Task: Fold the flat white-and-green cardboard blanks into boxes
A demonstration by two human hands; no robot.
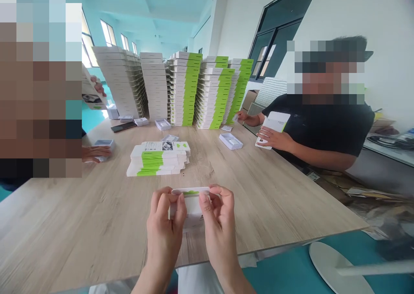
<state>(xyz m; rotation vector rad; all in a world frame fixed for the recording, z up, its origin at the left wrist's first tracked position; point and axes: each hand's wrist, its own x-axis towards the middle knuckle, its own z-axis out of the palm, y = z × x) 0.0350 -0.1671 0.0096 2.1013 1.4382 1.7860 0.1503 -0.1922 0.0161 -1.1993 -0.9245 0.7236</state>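
Observation:
Near the table's front edge, a white carton [194, 210] with a green patch on its end flap is held upright between my two hands. My left hand [165, 218] pinches its left side, thumb on the near face and fingers curled behind. On the right side my right hand [219, 216] grips it the same way, its thumb close to the flap's fold. The lower part of the carton is partly covered by my hands. Beyond them lies a pile of flattened white and green cartons [158, 159].
Tall stacks of boxes [184, 89] line the table's [106, 225] far side. White trays [230, 141] and a dark phone [123, 127] lie before them. At right a person [323, 130] holds a white carton [274, 128]; at left another person's hand [96, 153] touches a tray.

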